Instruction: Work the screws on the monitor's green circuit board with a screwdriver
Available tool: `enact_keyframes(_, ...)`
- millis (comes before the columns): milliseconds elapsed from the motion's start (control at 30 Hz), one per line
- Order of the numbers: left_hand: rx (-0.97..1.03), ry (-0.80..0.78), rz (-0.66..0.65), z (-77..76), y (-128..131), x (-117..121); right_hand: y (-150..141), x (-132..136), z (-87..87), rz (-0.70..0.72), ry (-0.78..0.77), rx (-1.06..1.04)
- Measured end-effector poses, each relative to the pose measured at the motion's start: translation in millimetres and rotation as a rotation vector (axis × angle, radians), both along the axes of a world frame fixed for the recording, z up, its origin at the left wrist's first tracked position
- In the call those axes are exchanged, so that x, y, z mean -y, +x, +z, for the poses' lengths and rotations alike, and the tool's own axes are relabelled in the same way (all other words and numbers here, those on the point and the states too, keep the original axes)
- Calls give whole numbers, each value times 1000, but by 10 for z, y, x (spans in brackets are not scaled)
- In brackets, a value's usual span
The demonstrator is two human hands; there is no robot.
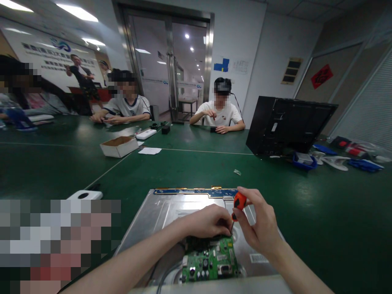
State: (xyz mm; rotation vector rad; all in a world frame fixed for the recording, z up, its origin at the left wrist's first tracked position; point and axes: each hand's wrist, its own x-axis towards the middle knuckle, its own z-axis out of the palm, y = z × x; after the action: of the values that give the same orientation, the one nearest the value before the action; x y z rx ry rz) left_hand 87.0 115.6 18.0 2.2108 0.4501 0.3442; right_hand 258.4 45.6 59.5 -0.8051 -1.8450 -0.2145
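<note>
An orange and black screwdriver is gripped by its handle in my right hand. Its shaft points down to the upper right corner of a green circuit board. My left hand curls over the board's far edge, with its fingertips pressed together beside the screwdriver's tip; whatever they pinch is hidden. The board lies on a silver metal panel, and a narrow blue circuit strip runs along that panel's far edge. A grey cable curves out from the board's left side.
A black monitor casing stands at the right, near a blue tray. Ahead on the left are an open cardboard box and a paper. A white device lies left of the panel. Several people sit around the green table.
</note>
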Motion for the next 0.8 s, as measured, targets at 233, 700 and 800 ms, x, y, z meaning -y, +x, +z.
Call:
enact_keyframes(233,18,-64,-13,-18,-17,-17,30,-22,-61,-43,22,-8)
enact_keyframes(700,8,-76,17,35,-13,2,97,-23,-187,-129,79,-107)
enact_keyframes(800,3,-59,19,53,-15,10,114,-33,-209,-129,68,-116)
